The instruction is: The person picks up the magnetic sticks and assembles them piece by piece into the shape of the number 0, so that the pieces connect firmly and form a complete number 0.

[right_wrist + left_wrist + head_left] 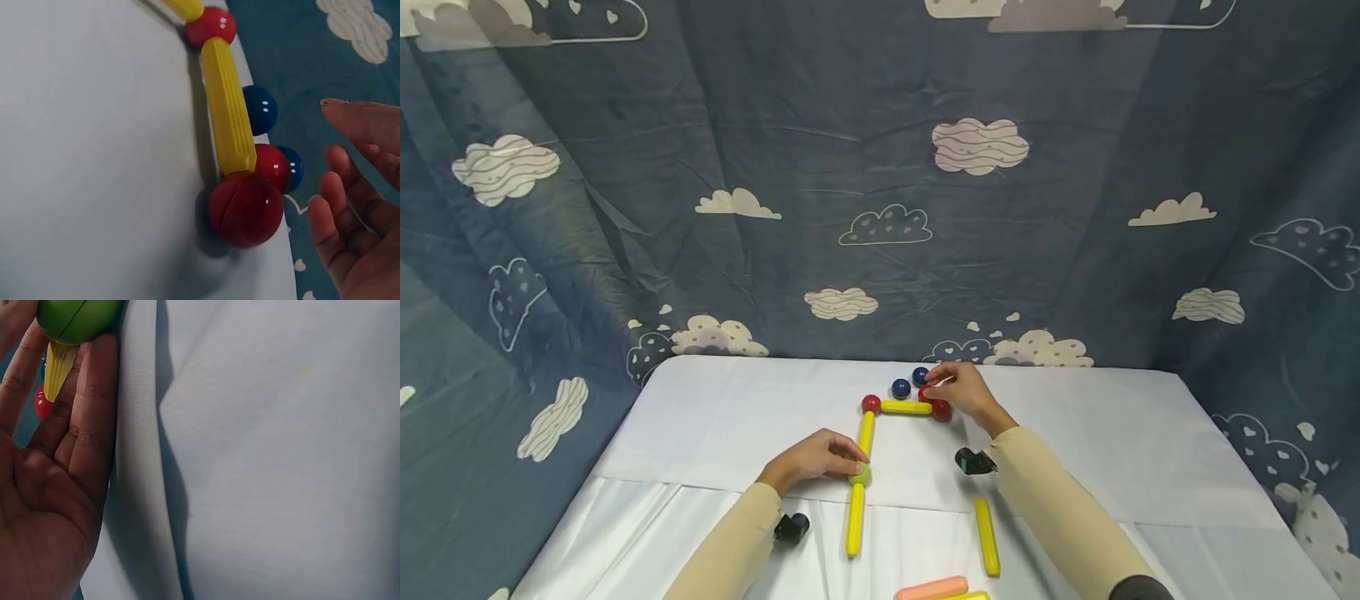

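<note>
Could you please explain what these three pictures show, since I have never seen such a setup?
No machine appears here: a person works bare-handed. The wide picture is taken from the person's head, looking forward and down; the others are from the left and right wrists. On the white cloth, yellow sticks, red balls and a green ball form a bent line. Two blue balls lie beyond it; nearer the person are a separate yellow stick and an orange stick. The left hand holds the green ball. The right hand, fingers apart, is beside the red balls and appears to hold nothing.
</note>
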Motion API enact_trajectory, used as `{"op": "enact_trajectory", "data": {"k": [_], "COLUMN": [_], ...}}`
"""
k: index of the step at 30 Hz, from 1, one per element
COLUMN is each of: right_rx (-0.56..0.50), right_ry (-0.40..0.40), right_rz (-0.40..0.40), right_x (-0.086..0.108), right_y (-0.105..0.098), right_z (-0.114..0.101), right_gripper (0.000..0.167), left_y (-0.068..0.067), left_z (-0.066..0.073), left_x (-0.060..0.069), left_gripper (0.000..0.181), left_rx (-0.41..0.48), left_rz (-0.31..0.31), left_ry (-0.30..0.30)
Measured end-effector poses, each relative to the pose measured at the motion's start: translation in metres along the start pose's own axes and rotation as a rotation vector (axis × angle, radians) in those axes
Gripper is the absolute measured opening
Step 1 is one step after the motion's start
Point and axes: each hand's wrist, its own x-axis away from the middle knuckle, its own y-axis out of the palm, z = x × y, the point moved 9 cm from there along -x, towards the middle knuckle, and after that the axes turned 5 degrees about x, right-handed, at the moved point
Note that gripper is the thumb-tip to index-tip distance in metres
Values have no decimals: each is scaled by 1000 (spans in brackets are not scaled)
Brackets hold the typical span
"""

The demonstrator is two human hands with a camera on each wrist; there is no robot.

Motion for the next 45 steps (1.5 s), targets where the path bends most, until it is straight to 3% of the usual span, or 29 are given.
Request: {"op": "enact_trajectory", "data": {"k": [7, 13, 24, 33, 45], "right_rx": [196, 305, 460, 512, 393], "right_ry": [-102, -95, -113, -96, -184], "right_rz": [-37, -69, -94, -112, -101], "right_x": [-20, -26, -32, -42, -33], "right_y": [24, 41, 51, 62, 50], "right_z": [-21, -25, -31, -32, -41], "right_gripper": [29, 33, 34, 34, 36], "left_y": [3, 8, 6, 4, 0], "left_z": [3, 4, 5, 5, 1], "left_x": [1, 2, 4, 4, 2], "left_gripper": [21, 21, 20, 20, 21], "left_rx": [23, 25, 37, 53, 32], "left_rz": [-13, -18, -5, -18, 1], "left_ry": [14, 27, 13, 38, 17]}}
